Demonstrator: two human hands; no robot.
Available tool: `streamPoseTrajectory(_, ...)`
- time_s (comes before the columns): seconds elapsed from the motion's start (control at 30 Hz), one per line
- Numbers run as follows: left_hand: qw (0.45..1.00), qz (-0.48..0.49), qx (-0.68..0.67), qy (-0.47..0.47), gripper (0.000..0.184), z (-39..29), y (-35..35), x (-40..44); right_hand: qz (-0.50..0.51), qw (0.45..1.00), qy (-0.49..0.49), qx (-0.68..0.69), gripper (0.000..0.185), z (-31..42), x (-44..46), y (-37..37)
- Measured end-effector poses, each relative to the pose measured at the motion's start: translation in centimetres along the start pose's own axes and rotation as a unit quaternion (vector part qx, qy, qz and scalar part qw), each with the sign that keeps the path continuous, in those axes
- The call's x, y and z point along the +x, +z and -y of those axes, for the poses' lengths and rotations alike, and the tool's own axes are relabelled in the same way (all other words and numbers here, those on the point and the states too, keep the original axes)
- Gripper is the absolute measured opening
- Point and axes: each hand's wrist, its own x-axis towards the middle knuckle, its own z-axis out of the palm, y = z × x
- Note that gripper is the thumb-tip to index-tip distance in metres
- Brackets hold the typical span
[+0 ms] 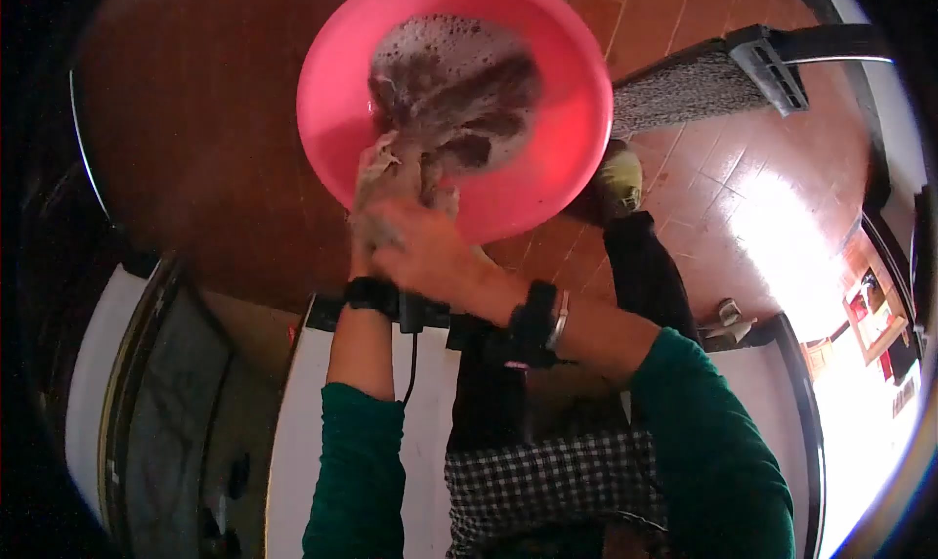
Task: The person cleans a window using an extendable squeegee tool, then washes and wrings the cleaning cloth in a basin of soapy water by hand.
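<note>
A pink basin stands on the floor with dark, sudsy water in it. A wet, dark cloth lies in the water, and its greyish-brown end comes up over the basin's near rim. My left hand is closed on that end at the rim, partly hidden by the cloth and my other hand. Across it lies my right hand, blurred, its fingers curled on the cloth. Both wrists wear black bands.
Reddish-brown tiles surround the basin. A grey textured mat or board with a black end piece lies to the right. My shoe is beside the basin. A pale shoe-like object lies farther right, near a white panel.
</note>
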Motion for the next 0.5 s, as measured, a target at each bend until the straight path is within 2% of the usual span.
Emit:
streamPoseTrajectory(0.03, 1.000, -0.001, 0.000, 0.004, 0.062, 0.2, 0.3, 0.4, -0.003, 1.000, 0.000, -0.002, 0.038, 0.5, -0.2, 0.2)
streamPoseTrajectory(0.13, 0.970, -0.210, -0.054, 0.108, 0.056, 3.4, 5.3, 1.4, -0.021, 0.999, -0.016, -0.040, 0.033, 0.5, 0.0, 0.7)
streamPoseTrajectory(0.2, 0.919, -0.342, -0.090, 0.175, 0.052, 4.9, 7.6, 2.0, -0.089, 0.977, -0.089, -0.173, 0.034, -2.6, 2.0, 0.3)
streamPoseTrajectory(0.23, 0.919, -0.343, -0.090, 0.173, 0.052, 3.6, 7.3, 1.2, -0.098, 0.976, -0.041, -0.189, 0.034, -3.0, 3.0, -0.3)
streamPoseTrajectory(0.27, 0.814, -0.295, -0.495, 0.076, 0.049, 1.7, 7.0, -0.3, -0.105, 0.973, 0.008, -0.203, 0.034, -2.9, 4.1, -1.1)
streamPoseTrajectory(0.3, 0.556, -0.194, -0.807, -0.035, 0.047, 0.5, 6.8, -1.6, -0.052, 0.966, 0.097, -0.236, 0.037, -1.7, 5.6, -2.4)
streamPoseTrajectory(0.33, 0.839, -0.300, -0.450, 0.057, 0.043, 1.4, 7.4, -2.2, 0.001, 0.946, 0.183, -0.266, 0.040, -1.0, 7.2, -4.0)
streamPoseTrajectory(0.37, 0.840, -0.301, -0.448, 0.062, 0.043, 1.1, 7.1, -1.4, 0.001, 0.934, 0.231, -0.272, 0.044, -3.5, 8.8, -5.3)
streamPoseTrajectory(0.4, 0.674, -0.221, -0.704, -0.036, 0.042, 0.7, 6.8, -0.7, 0.001, 0.919, 0.282, -0.276, 0.048, -6.1, 9.4, -6.1)
streamPoseTrajectory(0.43, 0.434, -0.121, -0.883, -0.136, 0.041, 0.4, 6.7, -0.6, -0.048, 0.914, 0.312, -0.254, 0.047, -7.3, 8.8, -6.8)
streamPoseTrajectory(0.5, 0.444, -0.147, -0.877, -0.110, 0.042, 0.1, 4.9, -0.8, -0.114, 0.916, 0.334, -0.191, 0.046, -8.5, 7.0, -8.1)
